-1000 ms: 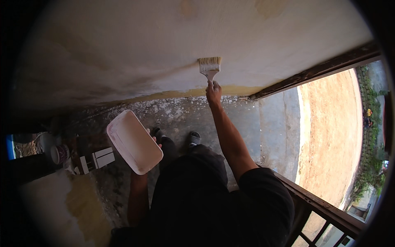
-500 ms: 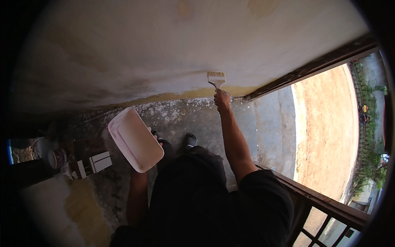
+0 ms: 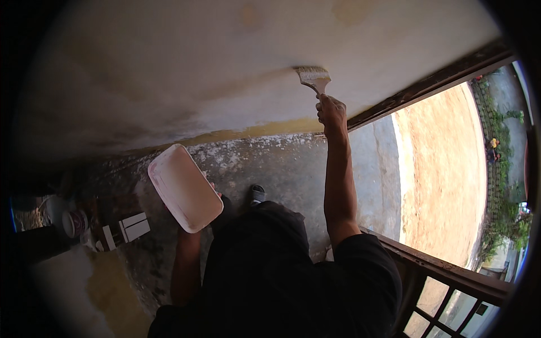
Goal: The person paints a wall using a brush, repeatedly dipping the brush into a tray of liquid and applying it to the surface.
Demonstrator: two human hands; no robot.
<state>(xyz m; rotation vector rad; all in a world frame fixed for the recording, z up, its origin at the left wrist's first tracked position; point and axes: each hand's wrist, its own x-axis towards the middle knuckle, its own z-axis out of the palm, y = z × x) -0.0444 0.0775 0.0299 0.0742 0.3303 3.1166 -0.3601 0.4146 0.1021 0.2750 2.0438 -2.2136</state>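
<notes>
A wide paintbrush [image 3: 314,78] has its bristles against the whitish wall [image 3: 186,62]. My right hand [image 3: 332,112] is closed round its handle, the arm stretched forward. On the left, a pale rectangular tray [image 3: 187,188] with pinkish stains along its inner side is tilted in my left hand [image 3: 212,186]. Only some fingertips show at the tray's right edge; the rest of that hand is hidden beneath it. Low on the wall runs a yellowish strip [image 3: 253,130] above the floor.
White specks dot the grey floor [image 3: 248,163] along the wall's foot. At the left are a bucket [image 3: 75,223] and white box-like pieces [image 3: 135,227]. A dark wooden frame [image 3: 428,87] borders the opening on the right, with bright ground [image 3: 445,174] outside. My sandalled foot [image 3: 258,194] is below.
My right hand has carried the brush up the wall and to the right, and the brush now slants. The tray has shifted only slightly.
</notes>
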